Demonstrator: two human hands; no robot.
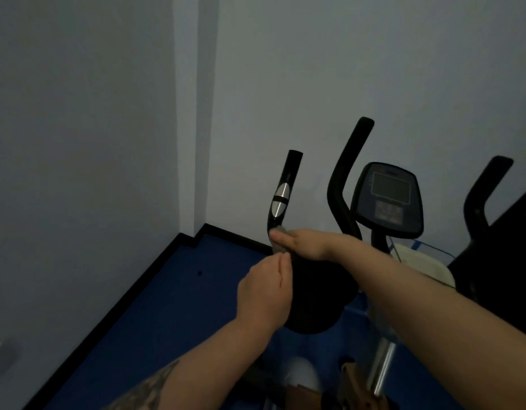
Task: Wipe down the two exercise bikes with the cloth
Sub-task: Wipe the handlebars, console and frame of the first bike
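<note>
Blue floor below; both hands (281, 255) pinch cloth (279, 242) at bike handlebar (281, 199)

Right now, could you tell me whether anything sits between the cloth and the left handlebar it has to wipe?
Nothing visible does. The right hand already presses the cloth against the base of the left handlebar, and the left hand is just below it.

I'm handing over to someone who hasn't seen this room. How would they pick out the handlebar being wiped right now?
Start at the bike console with its grey screen. Go left past the tall curved black bar to the shorter left handlebar nearest the wall corner. It alone carries a silver oval sensor plate, and the right hand presses a cloth at its base.
</note>
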